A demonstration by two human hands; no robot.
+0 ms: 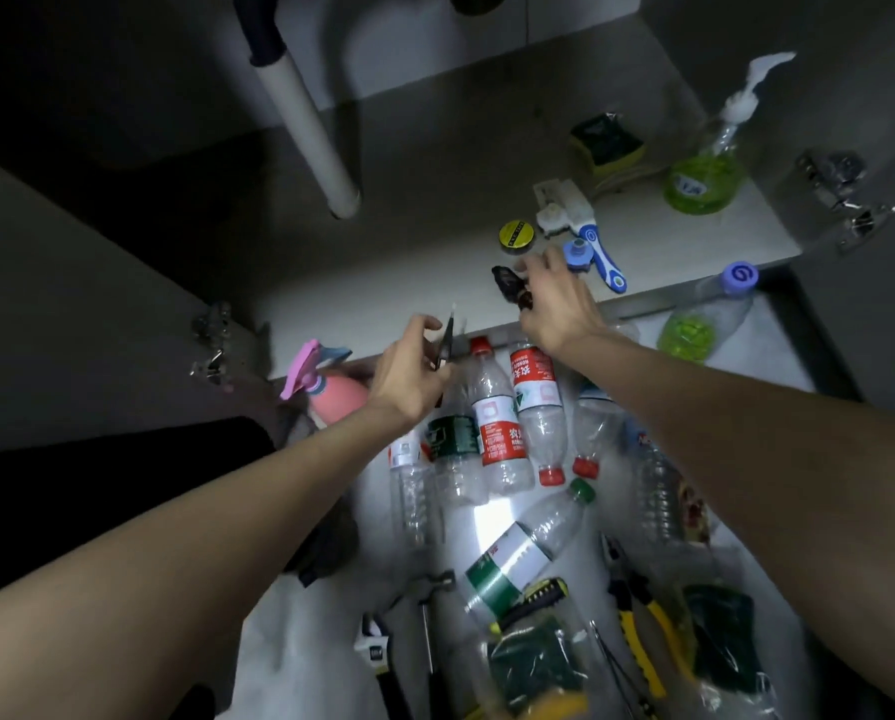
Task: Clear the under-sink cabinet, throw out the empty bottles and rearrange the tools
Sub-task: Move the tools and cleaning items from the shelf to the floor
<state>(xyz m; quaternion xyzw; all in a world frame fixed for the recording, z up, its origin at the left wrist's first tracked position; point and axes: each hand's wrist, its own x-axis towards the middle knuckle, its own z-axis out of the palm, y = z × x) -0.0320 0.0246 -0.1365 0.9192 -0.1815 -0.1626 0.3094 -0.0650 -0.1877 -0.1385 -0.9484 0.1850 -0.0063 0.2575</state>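
- Head view shows the clearing step in hand: the cabinet floor (435,210) has only a few things left, and both hands work at its front edge.
- The right hand (554,298) holds a small dark object (507,285) in curled fingers, just in front of the yellow-lidded jar (515,235); what the object is I cannot tell.
- The left hand (409,371) pinches a thin dark tool (446,341), maybe scissors or tweezers, with its tip pointing up.
- Inside remain a blue-handled brush (603,254), a sponge pack (607,142) and a green pump bottle (705,179) at the back right.
- Outside, on the white sheet (289,641), empty water bottles (502,428) lie in a row below the hands, with a pink spray bottle (333,394) at the left.
- Nearer to the person lie the tools: a wrench (375,652), a hammer (429,615), yellow pliers (642,631).
- Next, I judge, both held things should go down with the tools, then the hands reach for the jar and brush.
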